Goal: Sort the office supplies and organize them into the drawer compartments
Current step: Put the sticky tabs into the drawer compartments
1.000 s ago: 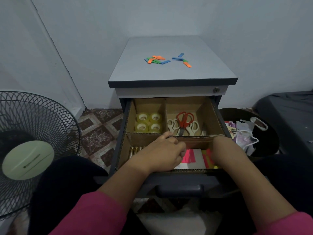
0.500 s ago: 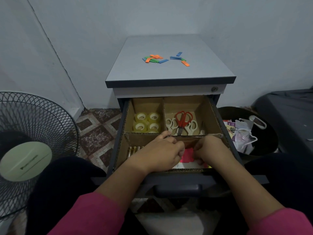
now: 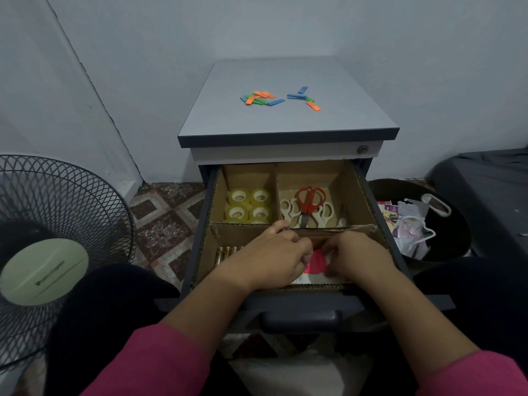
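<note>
Drawer (image 3: pixel 368 195), open, cardboard-partitioned into compartments. Rear left compartment: tape rolls (image 3: pixel 249 206), four visible, standing close together. Rear right compartment: scissors (image 3: pixel 307 207), one red-handled pair laid across several pale-handled pairs. Front left compartment: batteries (image 3: pixel 227 252), gold-cased, lying side by side, partly hidden behind the left wrist. Front right compartment: pink sticky notes (image 3: pixel 315 262) atop pale paper, glimpsed between the two hands. Left hand (image 3: pixel 274 260): low in the front of the drawer, fingers curled inward beside the pink notes, index finger touching the cardboard divider (image 3: pixel 328 229); whether pinching the notes or merely closed, cannot tell, fingertips being hidden. Right hand (image 3: pixel 357 257): just beside the left, knuckles up, fingers bent down onto the notes; grasp likewise impossible to confirm. Cabinet top (image 3: pixel 285 121): coloured tabs (image 3: pixel 278 98), orange, green and blue, loose in two small scatters, well apart from the drawer and not yet sorted. Step in hand, by judgement: settling or squaring the sticky notes in the front right compartment. Next move, by judgement: release of the notes, withdrawal of both hands, reach up to the cabinet top, gathering of thin flat tabs that likely demand a fingertip pinch or a sweep to the edge. Also present: fan (image 3: pixel 54 247) at left, dark bin (image 3: pixel 457 201) with bags at right.
</note>
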A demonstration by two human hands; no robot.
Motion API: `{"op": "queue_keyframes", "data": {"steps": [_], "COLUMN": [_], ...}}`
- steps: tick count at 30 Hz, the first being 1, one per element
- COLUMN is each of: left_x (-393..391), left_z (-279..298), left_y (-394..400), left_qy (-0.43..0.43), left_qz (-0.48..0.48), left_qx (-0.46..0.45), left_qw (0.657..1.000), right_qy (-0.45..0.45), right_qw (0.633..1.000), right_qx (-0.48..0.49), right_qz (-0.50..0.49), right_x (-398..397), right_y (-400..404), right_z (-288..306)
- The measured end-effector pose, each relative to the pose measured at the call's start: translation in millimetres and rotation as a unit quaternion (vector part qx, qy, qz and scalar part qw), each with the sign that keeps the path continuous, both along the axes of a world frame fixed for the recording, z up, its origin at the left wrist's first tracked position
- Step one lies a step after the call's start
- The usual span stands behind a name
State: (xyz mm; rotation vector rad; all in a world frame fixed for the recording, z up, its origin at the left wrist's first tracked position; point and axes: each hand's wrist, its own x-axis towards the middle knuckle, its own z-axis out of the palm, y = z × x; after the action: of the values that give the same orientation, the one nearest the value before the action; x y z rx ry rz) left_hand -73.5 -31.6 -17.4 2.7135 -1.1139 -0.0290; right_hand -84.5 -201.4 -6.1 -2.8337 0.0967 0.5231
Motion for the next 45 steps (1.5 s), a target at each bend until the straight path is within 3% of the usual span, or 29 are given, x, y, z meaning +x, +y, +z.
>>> {"op": "queue_keyframes", "data": {"steps": [40,45], "left_x": [-3,-4], "left_z": [8,8], "left_y": [-3,0], "left_qy": [0.023,0.036], "left_qz": [0.002,-0.004], "left_qx": [0.015,0.028], "left_qw": [1.0,0.999], "right_qy": [-0.057,-0.022], "right_qw": [0.996,1.0], "right_qx": [-0.027,0.0], "right_qz": [0.063,0.013], "right_x": [2,4], "right_y": [5,-5], "right_z": [-8,0]}}
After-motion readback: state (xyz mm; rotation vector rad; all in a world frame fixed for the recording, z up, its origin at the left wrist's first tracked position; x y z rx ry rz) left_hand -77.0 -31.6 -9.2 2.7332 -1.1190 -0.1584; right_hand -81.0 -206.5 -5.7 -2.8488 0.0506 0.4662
